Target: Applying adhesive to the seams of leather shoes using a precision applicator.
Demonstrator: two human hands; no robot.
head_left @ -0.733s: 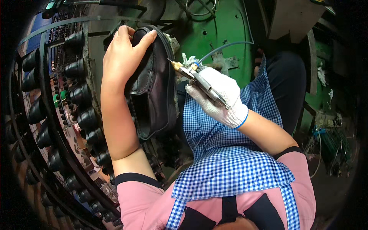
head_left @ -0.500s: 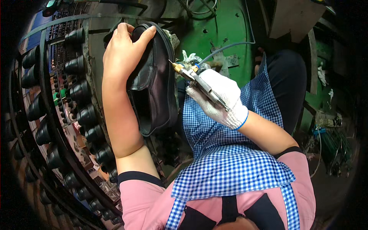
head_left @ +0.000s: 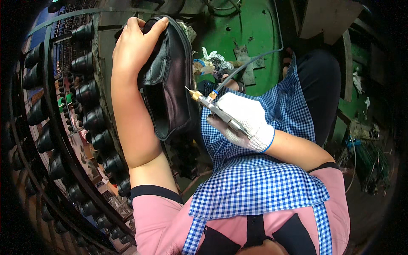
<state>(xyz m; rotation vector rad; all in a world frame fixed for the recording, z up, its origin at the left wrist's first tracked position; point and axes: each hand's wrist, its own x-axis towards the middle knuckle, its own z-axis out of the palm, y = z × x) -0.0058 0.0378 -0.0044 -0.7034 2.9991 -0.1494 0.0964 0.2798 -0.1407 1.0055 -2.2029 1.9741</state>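
Observation:
A black leather shoe [head_left: 178,80] is held up by its toe in my bare left hand [head_left: 135,50]. My thumb lies over the toe's upper edge, and the other fingers curl behind it, partly hidden. The shoe's opening faces toward me, with its heel end nearest my body. My right hand [head_left: 244,117], in a white knit glove with a blue cuff edge, is wrapped round a metal air gun [head_left: 227,119]. The gun's brass nozzle and thin needle tip point at the shoe's side, a small gap away. A grey-blue hose [head_left: 250,61] runs from the gun's blue fitting.
Left of me stands a dark metal rack [head_left: 57,102] with several rows of black shoes [head_left: 88,91]. Ahead is a green metal surface [head_left: 255,25] with scraps on it. A bundle of green strands [head_left: 369,163] lies at the right, below a wooden board [head_left: 329,21].
The shoe and my left hand have moved slightly away from me. My right hand with the air gun has come nearer my body, so the nozzle now sits further back along the shoe's side.

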